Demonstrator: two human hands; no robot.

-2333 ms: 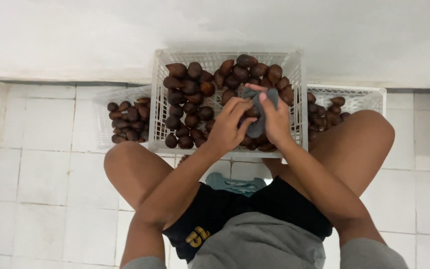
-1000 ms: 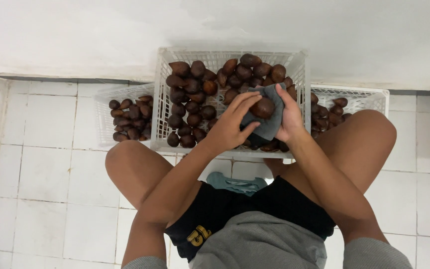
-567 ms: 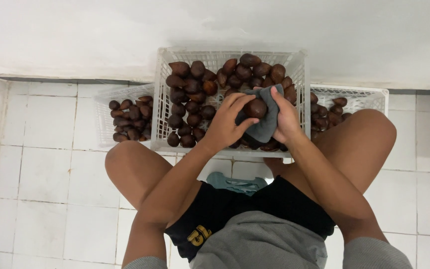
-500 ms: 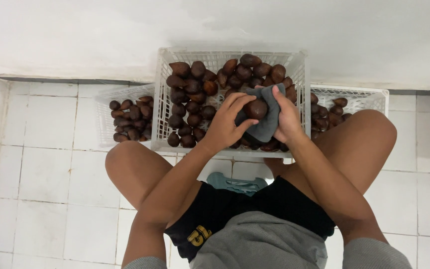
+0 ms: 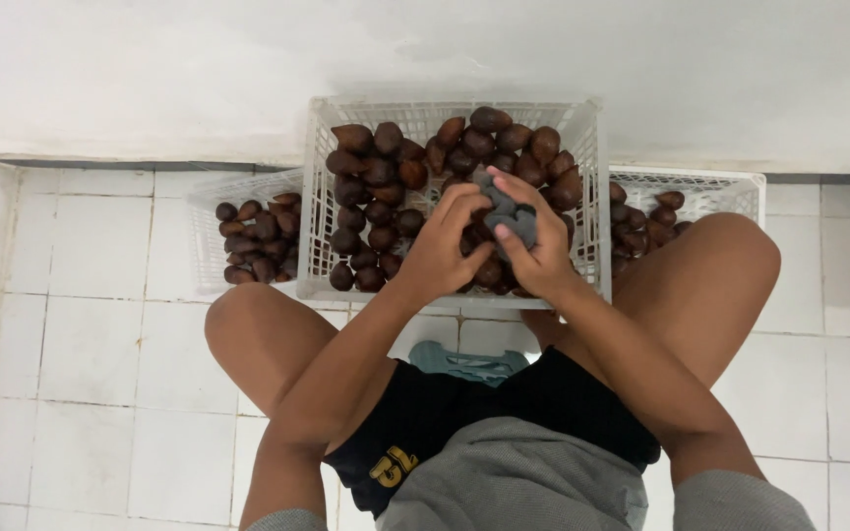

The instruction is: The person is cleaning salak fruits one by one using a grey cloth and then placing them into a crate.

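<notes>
Since a moment ago my right hand has folded the grey cloth shut over the brown scaly fruit. My left hand grips it too; loosening could drop it into the white plastic crate.

You sit over a white tiled floor with dark grout lines, which meets a white wall at the far edge. Three white slatted plastic crates rest on it. The tall middle crate stands right in front of you, heaped with brown scaly fruits. A lower crate sits just beside it on the left, and another low crate on the right, each holding more of the same fruit. A pale teal cloth lies on the tiles between your legs.
</notes>
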